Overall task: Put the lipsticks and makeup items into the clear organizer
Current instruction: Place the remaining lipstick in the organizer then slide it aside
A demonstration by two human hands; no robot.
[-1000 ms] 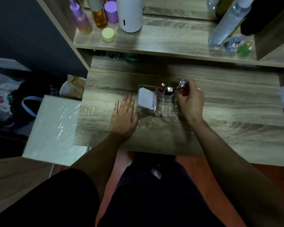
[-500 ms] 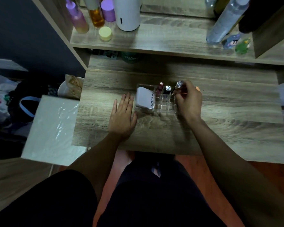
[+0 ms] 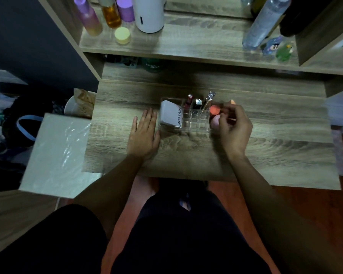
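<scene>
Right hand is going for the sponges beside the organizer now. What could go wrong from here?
The right hand works close to the clear acrylic organizer; a knock could tip the leaning clear-capped tube in its back row. The flat left hand rests beside the organizer, not gripping it, so it may slide. The round orange sponge may be too wide for the small cells.

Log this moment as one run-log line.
left hand: flat on table, beside clear organizer | right hand: at sponges | organizer: white box, three tubes

Left hand (image 3: 143, 135) flat, palm down, fingers spread forward. Right hand (image 3: 234, 128) raised, fingers curled inward. Both forearms extended.
</scene>
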